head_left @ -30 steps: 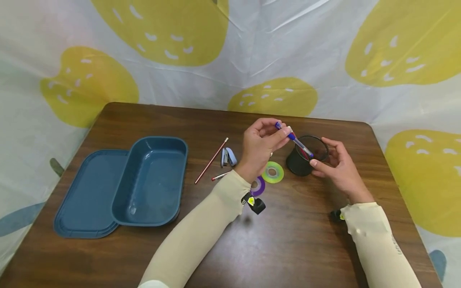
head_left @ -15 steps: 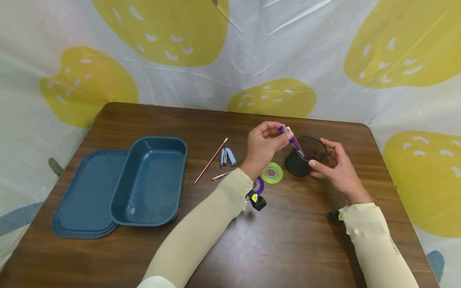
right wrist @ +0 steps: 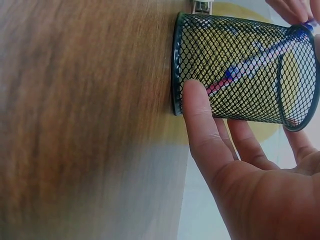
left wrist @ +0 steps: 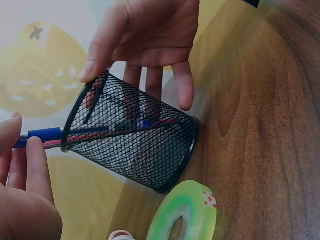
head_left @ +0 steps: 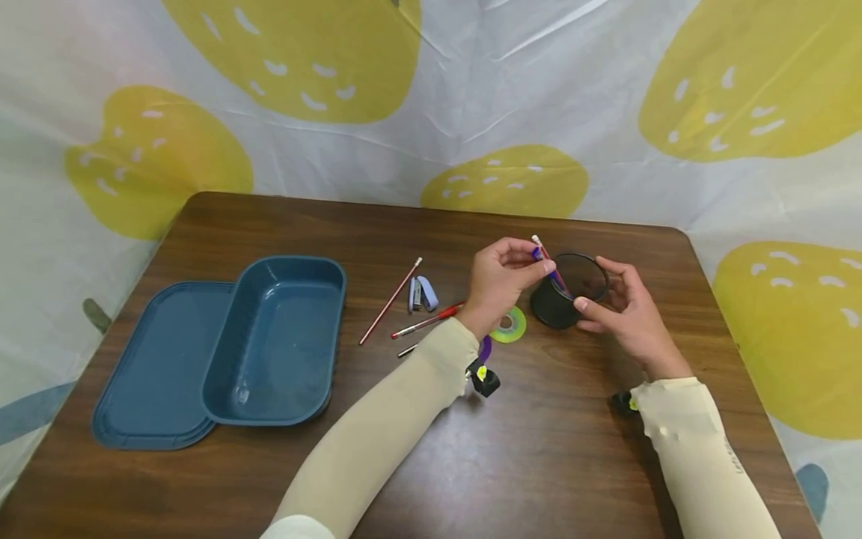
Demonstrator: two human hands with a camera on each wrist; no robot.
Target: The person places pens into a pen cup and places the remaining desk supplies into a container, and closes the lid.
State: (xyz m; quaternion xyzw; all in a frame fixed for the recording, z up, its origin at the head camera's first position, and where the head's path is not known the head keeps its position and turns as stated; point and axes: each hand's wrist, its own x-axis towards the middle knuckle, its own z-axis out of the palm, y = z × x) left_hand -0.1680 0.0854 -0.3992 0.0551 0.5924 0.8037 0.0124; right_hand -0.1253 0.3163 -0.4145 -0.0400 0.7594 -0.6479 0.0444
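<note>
My left hand (head_left: 500,278) pinches a blue pen (left wrist: 45,134) near its upper end. Most of the pen's length is inside a black mesh pen holder (head_left: 554,310), and it slants there. A red pencil with a white eraser (head_left: 536,240) also stands in the holder, close beside the pen. With thumb and fingers on opposite sides of the rim, my right hand (head_left: 626,318) grips the holder, which stands on the table. In the right wrist view the pen and something red show through the mesh (right wrist: 240,70).
Left of the hands lie a red pencil (head_left: 390,301), a light blue stapler (head_left: 428,294), a red pen (head_left: 420,326) and another pen's tip (head_left: 407,349). Green tape (head_left: 518,326) and partly hidden purple tape (head_left: 485,347) are nearby. A blue box (head_left: 209,374) overlaps its lid (head_left: 151,367).
My left hand has moved right and slightly down, and the blue pen has gone deeper into the holder. The red pen on the table has come into view. My right hand keeps its hold.
</note>
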